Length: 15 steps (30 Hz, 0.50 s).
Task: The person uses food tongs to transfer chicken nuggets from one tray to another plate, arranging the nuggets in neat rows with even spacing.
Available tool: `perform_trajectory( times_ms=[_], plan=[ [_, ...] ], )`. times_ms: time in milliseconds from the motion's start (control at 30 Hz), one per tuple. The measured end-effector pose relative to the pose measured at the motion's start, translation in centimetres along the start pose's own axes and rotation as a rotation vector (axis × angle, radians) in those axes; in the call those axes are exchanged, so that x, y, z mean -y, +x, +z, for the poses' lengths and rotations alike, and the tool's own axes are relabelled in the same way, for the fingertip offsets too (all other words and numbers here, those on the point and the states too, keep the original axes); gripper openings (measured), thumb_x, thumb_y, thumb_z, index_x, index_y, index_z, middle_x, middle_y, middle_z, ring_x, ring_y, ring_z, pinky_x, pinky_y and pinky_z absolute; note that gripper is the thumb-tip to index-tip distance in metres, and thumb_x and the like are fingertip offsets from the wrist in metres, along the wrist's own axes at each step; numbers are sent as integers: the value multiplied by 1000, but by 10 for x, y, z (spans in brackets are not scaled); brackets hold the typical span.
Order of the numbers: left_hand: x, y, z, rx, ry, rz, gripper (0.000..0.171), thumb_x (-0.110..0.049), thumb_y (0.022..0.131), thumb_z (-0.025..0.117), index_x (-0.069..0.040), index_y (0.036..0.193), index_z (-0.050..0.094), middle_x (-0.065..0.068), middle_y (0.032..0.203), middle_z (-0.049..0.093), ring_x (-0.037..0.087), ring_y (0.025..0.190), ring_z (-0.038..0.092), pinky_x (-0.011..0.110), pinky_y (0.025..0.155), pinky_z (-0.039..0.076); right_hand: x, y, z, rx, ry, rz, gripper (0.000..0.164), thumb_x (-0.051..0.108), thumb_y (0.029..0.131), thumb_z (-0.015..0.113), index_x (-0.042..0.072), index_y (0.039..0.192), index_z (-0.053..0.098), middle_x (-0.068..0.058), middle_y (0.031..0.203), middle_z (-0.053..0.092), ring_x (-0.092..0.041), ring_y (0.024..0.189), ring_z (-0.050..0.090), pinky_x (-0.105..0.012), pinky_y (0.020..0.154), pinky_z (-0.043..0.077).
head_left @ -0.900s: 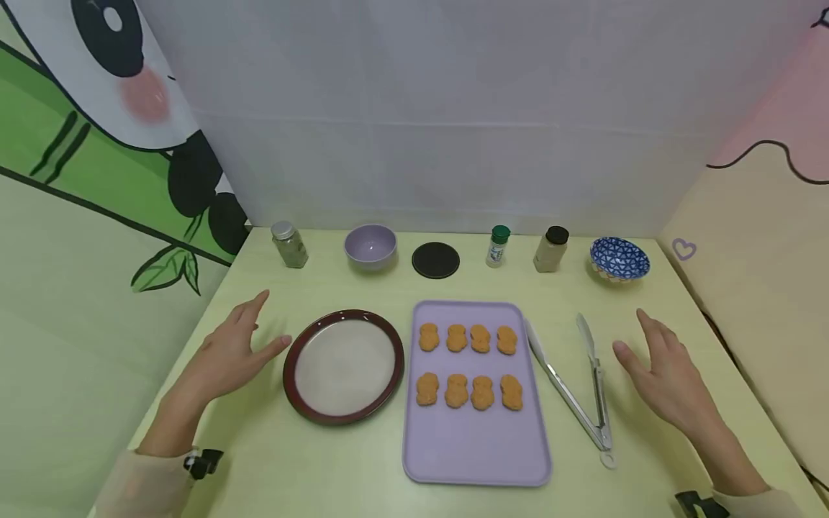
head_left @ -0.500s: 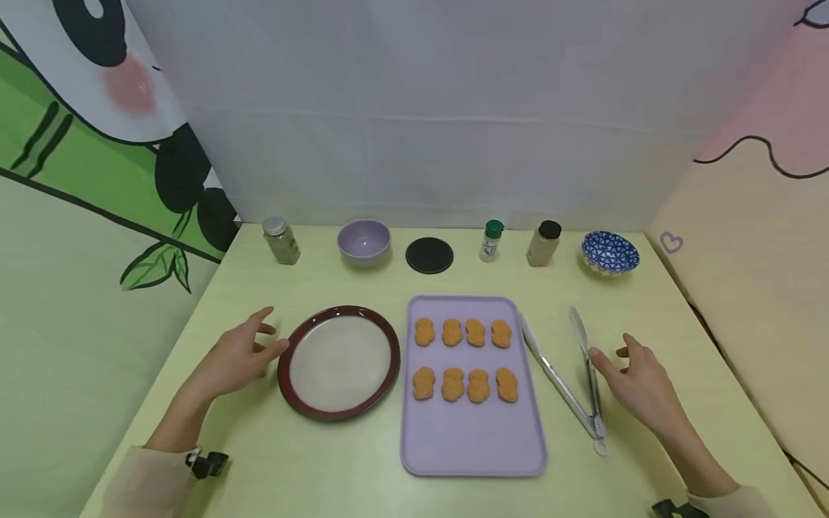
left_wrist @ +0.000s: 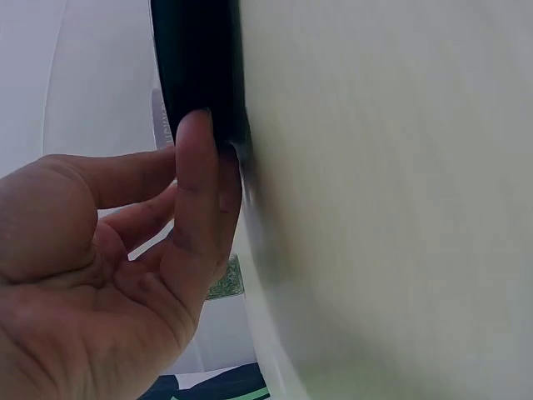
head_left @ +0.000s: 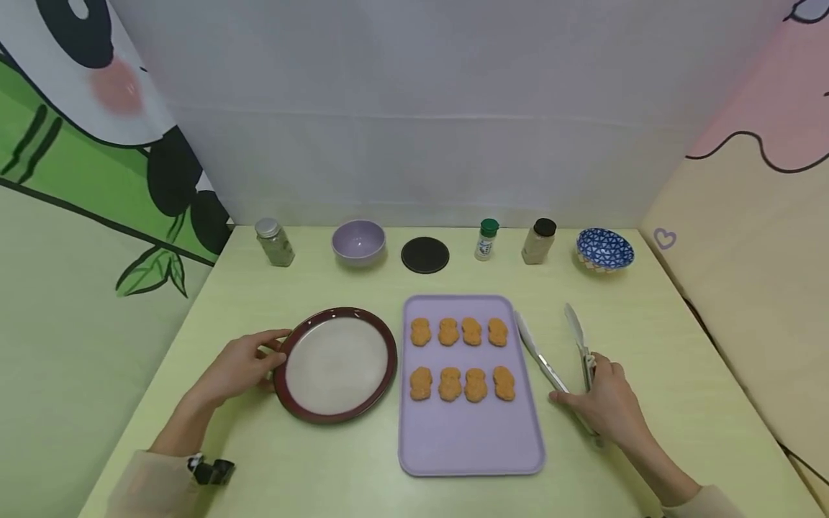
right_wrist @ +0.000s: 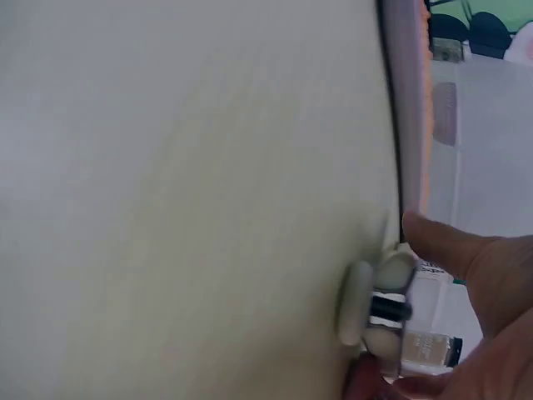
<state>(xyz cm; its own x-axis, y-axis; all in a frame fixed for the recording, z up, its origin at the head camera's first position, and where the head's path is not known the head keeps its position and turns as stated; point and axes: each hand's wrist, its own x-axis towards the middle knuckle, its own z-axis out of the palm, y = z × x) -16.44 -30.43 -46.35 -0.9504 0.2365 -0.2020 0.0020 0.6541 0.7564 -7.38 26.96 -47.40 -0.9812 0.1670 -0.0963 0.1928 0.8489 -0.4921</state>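
In the head view, my left hand (head_left: 237, 367) is at the left rim of a round plate (head_left: 337, 365) with a brown border. Its thumb lies over the rim, and the left wrist view shows fingers (left_wrist: 198, 183) curled against the plate's dark edge (left_wrist: 200, 58). To the right, my right hand (head_left: 609, 404) grips metal tongs (head_left: 542, 363) lying spread on the table. Thumb and fingers span the two arms, and the hand hides much of the hinge end. Between the hands lies a lilac tray (head_left: 471, 439) bearing two rows of brown nugget-like pieces (head_left: 476, 385).
Along the back stand a jar with a grey lid (head_left: 275, 242), a purple bowl (head_left: 359, 243), a black disc (head_left: 424, 255), a green-capped shaker (head_left: 486, 239), a black-capped jar (head_left: 539, 241) and a blue patterned bowl (head_left: 605, 249). Printed cloth walls surround the table.
My right hand has moved left and down onto the tongs and taken hold of them. My left hand has come down to the plate's rim and its fingers have curled there.
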Motion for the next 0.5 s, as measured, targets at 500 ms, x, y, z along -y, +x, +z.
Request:
perform_trajectory(
  times_ms=[500],
  plan=[
    [2, -1, -2, 33, -138, -88, 46, -8, 94, 57, -10, 138, 48, 19, 108, 59, 26, 76, 62, 39, 59, 56, -14, 13, -34, -18, 190, -82, 95, 34, 77, 78, -5, 144, 23, -30, 119, 37, -24, 62, 57, -32, 48, 49]
  ],
)
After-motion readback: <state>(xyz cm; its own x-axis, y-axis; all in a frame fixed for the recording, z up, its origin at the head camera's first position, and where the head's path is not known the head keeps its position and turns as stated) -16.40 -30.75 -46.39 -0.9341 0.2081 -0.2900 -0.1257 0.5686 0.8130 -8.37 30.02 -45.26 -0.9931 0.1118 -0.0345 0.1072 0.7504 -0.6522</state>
